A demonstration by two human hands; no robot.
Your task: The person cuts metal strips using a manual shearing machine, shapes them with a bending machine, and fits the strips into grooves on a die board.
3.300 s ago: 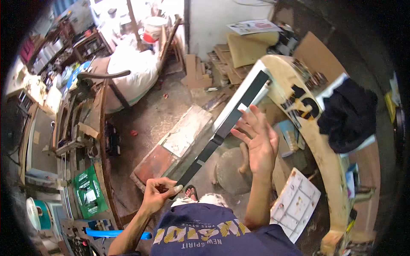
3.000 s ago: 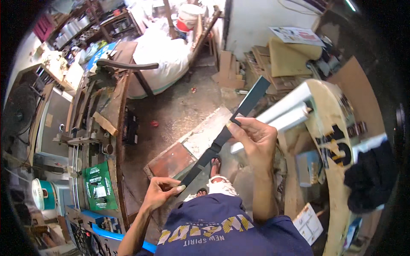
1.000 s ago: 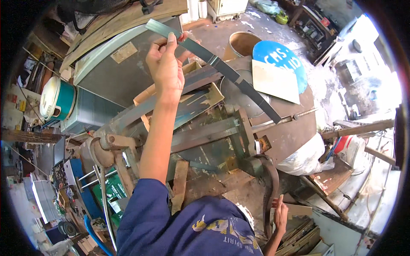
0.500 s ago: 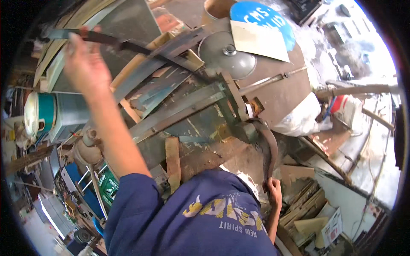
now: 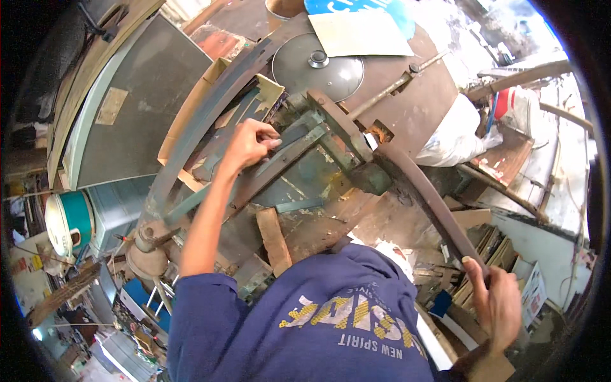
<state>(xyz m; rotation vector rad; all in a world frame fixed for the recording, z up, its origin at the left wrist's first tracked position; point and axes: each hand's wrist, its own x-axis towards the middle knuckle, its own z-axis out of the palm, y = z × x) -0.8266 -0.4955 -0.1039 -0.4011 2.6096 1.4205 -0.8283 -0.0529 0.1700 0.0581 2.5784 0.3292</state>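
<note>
Strip already lies at the metal machine — left hand with fingers curled tight on it, right hand wrapped round the lever — any finished work unclear

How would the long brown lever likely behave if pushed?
The lever is likely stiff: it looks thick and metallic. It may feel heavy, given that solid-looking bulk. Pushed by the right hand at its end, it would probably swing rather than slide, since its other end meets the machine.
</note>
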